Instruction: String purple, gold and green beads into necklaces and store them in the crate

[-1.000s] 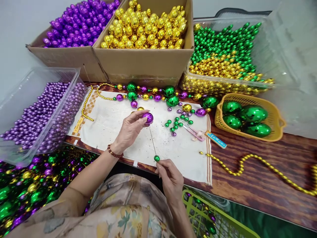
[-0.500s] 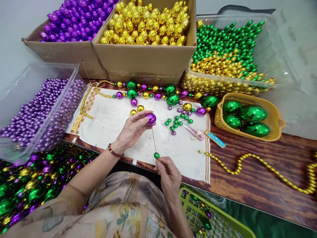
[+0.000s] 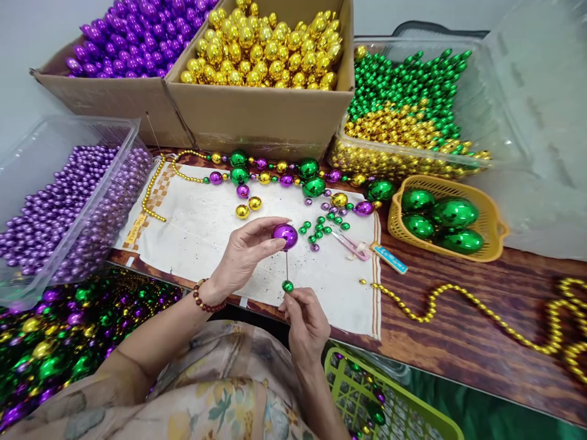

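Between thumb and fingers, my left hand [image 3: 245,253] pinches a shiny purple oval bead [image 3: 285,236]. A thin needle [image 3: 287,267] runs down from that bead to a small round green bead [image 3: 287,286]. My right hand [image 3: 306,324] is closed just under the green bead, gripping the needle's lower end, which the fingers partly hide. Both hands are above the white cloth [image 3: 202,238]. Loose small green beads [image 3: 319,234] lie on the cloth to the right of the purple bead, and two gold beads [image 3: 248,208] lie behind my left hand.
Strung beads [image 3: 274,178] stretch along the cloth's back edge. Pink-handled scissors [image 3: 353,247] lie at its right. Cardboard boxes [image 3: 261,116] and clear plastic bins [image 3: 98,229] stand behind and left. A yellow basket [image 3: 493,235] holds big green beads. A gold bead string [image 3: 431,305] curves across the table.
The purple bead in my left hand has moved down the needle, closer to the green bead. My right hand keeps its pinch below. The whole view has shifted slightly.
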Available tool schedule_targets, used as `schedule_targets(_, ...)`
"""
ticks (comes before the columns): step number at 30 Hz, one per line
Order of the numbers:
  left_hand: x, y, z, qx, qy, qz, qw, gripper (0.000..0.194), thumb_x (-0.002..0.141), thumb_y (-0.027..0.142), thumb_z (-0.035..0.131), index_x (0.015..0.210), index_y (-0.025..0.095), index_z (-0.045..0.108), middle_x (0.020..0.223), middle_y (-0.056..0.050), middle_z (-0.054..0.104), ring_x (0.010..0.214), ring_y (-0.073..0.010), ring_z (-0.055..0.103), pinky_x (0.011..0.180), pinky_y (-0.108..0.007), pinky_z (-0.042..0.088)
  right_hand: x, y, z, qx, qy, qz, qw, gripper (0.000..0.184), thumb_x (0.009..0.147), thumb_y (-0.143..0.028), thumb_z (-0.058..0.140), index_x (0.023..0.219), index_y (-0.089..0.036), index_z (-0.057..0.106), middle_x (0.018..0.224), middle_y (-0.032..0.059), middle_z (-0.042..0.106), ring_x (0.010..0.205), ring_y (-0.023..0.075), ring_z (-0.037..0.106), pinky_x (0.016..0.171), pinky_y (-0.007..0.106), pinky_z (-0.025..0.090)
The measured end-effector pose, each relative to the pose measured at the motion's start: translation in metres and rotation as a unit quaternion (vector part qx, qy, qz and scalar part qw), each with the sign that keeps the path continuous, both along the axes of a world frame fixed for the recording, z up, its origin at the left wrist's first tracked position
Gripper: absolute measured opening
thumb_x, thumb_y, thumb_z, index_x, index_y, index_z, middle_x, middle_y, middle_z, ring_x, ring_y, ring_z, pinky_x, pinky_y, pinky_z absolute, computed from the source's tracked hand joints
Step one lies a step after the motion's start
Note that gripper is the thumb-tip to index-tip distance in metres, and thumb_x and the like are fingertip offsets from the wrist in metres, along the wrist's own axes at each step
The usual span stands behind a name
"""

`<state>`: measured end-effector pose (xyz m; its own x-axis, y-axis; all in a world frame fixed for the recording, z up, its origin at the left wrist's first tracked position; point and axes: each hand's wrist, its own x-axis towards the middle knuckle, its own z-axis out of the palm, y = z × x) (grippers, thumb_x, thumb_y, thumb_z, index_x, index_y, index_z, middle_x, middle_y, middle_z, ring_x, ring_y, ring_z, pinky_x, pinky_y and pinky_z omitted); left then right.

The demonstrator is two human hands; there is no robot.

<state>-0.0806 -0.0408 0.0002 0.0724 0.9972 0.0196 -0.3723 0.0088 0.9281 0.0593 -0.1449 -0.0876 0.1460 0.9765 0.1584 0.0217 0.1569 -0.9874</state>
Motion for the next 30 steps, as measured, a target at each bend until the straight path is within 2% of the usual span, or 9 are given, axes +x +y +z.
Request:
schedule_targets(6,-0.001,0.000,0.007,-0.014,-0.015,-0.030,0.999,0.028,0.078,0.031,0.085,0.104,0.024,0.076,0.110,-0.004,0.075,0.099,-0.0170,0.071,0.095,-0.036,0.061,-0.003,0.000,0.003,0.041,-0.014,0.014,0.999,0.013,0.099,-0.012,0.058,0.096,-0.022,0.066,0.080,-0.0004,0.059,0.068,0.0124,0.059,0.060,0.027,0.045)
schedule_targets(12,-0.001,-0.006,0.013,0.029,0.016,-0.005,0.999,0.031,0.078,0.027,0.085,0.107,0.023,0.072,0.108,-0.004,0.073,0.095,-0.0153,0.071,0.087,-0.030,0.064,-0.003,0.005,0.007,0.003,0.030,0.005,1.000,0.015,0.101,-0.014,0.056,0.093,-0.021,0.066,0.076,-0.0019,0.057,0.060,0.0099,0.057,0.054,0.025,0.044)
schedule_targets(16,0.001,-0.009,0.016,0.069,0.027,-0.002,0.997,0.031,0.081,0.020,0.083,0.109,0.026,0.071,0.108,-0.001,0.071,0.091,-0.0121,0.071,0.084,-0.023,0.062,-0.002,0.008,0.007,0.023,0.030,0.014,0.999,0.015,0.100,-0.013,0.057,0.093,-0.022,0.067,0.077,-0.0012,0.059,0.067,0.0118,0.060,0.058,0.026,0.045)
schedule_targets(20,0.003,-0.008,0.015,0.087,0.025,0.001,0.996,0.030,0.084,0.021,0.080,0.111,0.028,0.072,0.103,0.000,0.069,0.087,-0.0109,0.071,0.079,-0.022,0.063,-0.004,0.006,0.007,0.041,0.039,0.028,0.998,0.016,0.099,-0.011,0.057,0.094,-0.022,0.067,0.078,-0.0008,0.060,0.069,0.0123,0.061,0.058,0.026,0.046)
schedule_targets(25,0.001,-0.007,0.015,0.073,0.045,0.005,0.996,0.030,0.081,0.027,0.083,0.109,0.024,0.073,0.100,-0.002,0.067,0.087,-0.0124,0.068,0.077,-0.023,0.063,-0.010,0.007,0.011,0.007,0.077,-0.001,0.997,0.016,0.099,-0.013,0.057,0.090,-0.021,0.067,0.075,-0.0020,0.059,0.063,0.0102,0.059,0.056,0.024,0.046)
schedule_targets(30,0.002,-0.001,0.019,0.039,-0.005,0.004,0.999,0.031,0.077,0.028,0.086,0.104,0.024,0.072,0.091,0.000,0.067,0.076,-0.0111,0.067,0.071,-0.026,0.065,-0.015,0.010,0.011,-0.039,0.102,0.044,0.993,0.013,0.098,-0.015,0.061,0.097,-0.022,0.071,0.084,-0.0004,0.064,0.060,0.0085,0.061,0.056,0.022,0.049)
